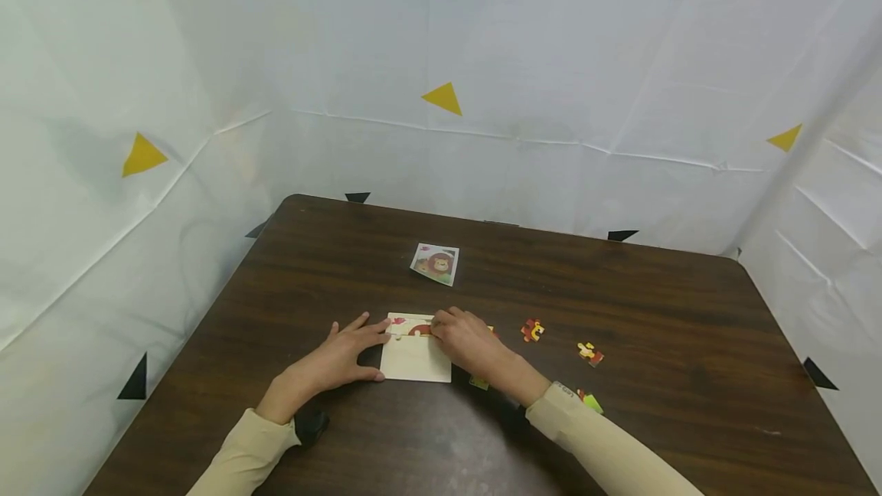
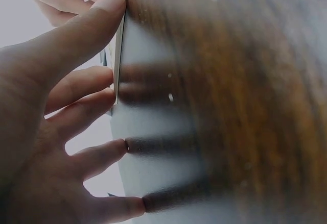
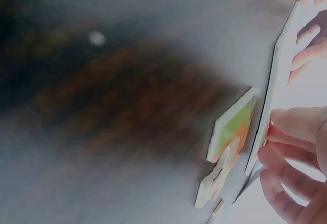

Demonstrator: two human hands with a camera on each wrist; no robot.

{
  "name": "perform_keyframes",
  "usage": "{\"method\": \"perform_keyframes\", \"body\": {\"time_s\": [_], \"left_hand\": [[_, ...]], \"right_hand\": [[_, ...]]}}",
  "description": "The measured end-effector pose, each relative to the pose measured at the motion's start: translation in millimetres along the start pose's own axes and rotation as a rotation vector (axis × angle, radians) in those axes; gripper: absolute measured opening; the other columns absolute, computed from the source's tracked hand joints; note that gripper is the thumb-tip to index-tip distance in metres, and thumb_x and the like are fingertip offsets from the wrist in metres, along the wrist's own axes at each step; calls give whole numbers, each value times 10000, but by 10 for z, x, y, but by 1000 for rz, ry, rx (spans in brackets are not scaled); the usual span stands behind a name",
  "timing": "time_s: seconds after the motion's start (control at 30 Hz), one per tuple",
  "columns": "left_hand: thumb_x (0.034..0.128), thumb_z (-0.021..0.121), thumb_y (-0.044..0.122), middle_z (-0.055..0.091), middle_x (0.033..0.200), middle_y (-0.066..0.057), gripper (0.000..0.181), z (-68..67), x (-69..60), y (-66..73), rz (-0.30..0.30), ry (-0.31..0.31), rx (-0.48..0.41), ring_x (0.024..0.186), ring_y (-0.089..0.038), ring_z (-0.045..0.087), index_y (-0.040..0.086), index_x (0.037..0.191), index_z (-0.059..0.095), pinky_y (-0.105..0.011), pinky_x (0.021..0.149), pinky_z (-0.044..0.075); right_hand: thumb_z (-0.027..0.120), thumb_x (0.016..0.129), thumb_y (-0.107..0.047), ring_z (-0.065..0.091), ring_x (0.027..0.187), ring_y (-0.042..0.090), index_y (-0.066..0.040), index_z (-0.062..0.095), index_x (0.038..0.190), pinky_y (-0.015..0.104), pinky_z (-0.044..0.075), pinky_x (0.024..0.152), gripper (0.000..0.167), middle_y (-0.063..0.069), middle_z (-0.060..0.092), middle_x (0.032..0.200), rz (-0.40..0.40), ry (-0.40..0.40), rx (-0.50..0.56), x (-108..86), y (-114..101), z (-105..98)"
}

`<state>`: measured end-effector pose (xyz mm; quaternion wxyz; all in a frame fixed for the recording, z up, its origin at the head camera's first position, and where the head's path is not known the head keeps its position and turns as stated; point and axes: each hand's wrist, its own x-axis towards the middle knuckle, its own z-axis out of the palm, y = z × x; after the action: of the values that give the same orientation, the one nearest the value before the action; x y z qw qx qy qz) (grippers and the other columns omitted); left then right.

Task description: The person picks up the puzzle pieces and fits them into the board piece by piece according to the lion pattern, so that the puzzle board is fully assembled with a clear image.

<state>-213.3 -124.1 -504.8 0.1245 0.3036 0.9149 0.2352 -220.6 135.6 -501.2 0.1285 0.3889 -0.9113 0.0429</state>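
The pale puzzle board [image 1: 416, 360] lies flat, with joined pieces [image 1: 417, 330] showing a pink shape and brown-red mane along its top. My left hand [image 1: 336, 359] is spread at its left side; in the left wrist view the hand [image 2: 66, 106] has thumb and two fingertips against the board edge [image 2: 120, 45], two other fingertips on the table. At the board's upper right, my right hand [image 1: 474, 343] has bent fingers. In the right wrist view, that hand [image 3: 301, 157] pinches a small reddish piece [image 3: 266, 133] at the board, mostly hidden by the fingers.
Loose puzzle pieces lie right of the board: a red-yellow one [image 1: 533, 330], a yellow-brown one [image 1: 589, 354], a green one [image 1: 591, 403], and another partly under my right hand [image 1: 478, 383]. A lion picture card [image 1: 436, 265] lies behind the board. White sheets surround the table [image 1: 675, 312].
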Motion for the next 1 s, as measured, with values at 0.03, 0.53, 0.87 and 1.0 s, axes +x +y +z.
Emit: {"method": "perform_keyframes", "body": {"time_s": [0.03,0.53,0.87,1.0], "left_hand": [[803,776,325,384,1516,-81,641,-3,-2,1,1,1,-1,1424,-407,213,70,1351,562,-769,992,141],[796,786,314,391,1510,-93,636,-33,-2,-2,15,-13,6,1417,-421,220,61,1339,572,-778,978,148],[791,796,301,397,1507,-85,628,-52,11,26,-15,-37,-8,1426,-406,208,75,1336,579,-771,994,125],[794,791,318,392,1511,-76,639,-52,22,18,-14,-45,-5,1430,-399,202,81,1345,572,-770,996,123]], "right_hand": [[683,879,-88,602,830,171,-86,756,928,311,527,704,88,16,669,964,-2,1,3,1,0,-3],[668,884,-66,602,842,176,-96,736,934,323,524,692,89,15,653,977,-67,-104,-201,11,-104,-93],[665,898,-134,613,872,163,-133,756,971,323,510,659,116,-19,683,1016,32,-19,-108,-21,-95,-57],[679,888,-118,596,871,174,-114,757,986,316,503,647,126,-7,676,1043,69,0,-41,-24,-105,-46]]}}
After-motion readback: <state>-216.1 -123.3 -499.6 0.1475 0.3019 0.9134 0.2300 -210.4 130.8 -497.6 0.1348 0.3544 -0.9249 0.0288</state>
